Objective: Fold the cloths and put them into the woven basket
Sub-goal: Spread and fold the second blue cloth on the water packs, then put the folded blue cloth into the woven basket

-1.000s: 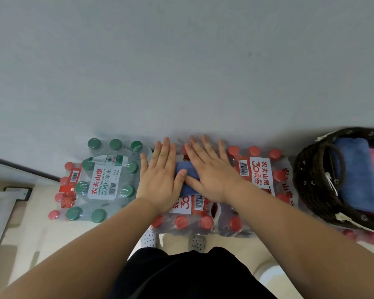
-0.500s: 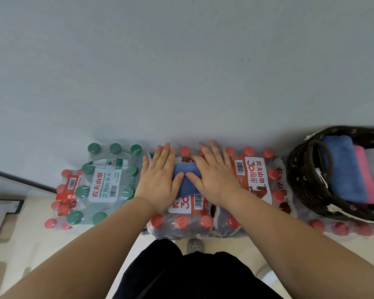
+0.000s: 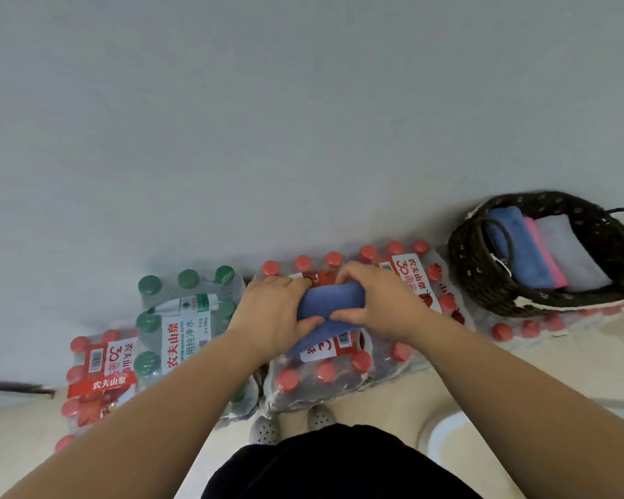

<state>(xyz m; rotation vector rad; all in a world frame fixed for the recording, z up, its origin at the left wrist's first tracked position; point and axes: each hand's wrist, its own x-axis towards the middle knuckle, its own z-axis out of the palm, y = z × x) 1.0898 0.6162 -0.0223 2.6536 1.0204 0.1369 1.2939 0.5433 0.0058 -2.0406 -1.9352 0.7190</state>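
A folded blue cloth [image 3: 330, 306] lies on top of a shrink-wrapped pack of red-capped bottles [image 3: 325, 372]. My left hand [image 3: 271, 315] grips its left end, fingers curled over the far edge and thumb under the near edge. My right hand [image 3: 379, 304] grips its right end the same way. The dark woven basket [image 3: 483, 282] stands to the right on another bottle pack. Inside it lie a folded blue cloth [image 3: 519, 250], a pink cloth [image 3: 544, 257] and a white cloth [image 3: 573, 253], side by side.
A pack of green-capped bottles [image 3: 184, 318] stands left of my hands, with another red-capped pack [image 3: 98, 376] further left. A grey wall [image 3: 303, 120] rises right behind the packs. My shoes [image 3: 292, 423] show on the pale floor below.
Both hands went from pressing flat on the blue cloth to curling around its two ends. The view has shifted, so the basket shows more fully.
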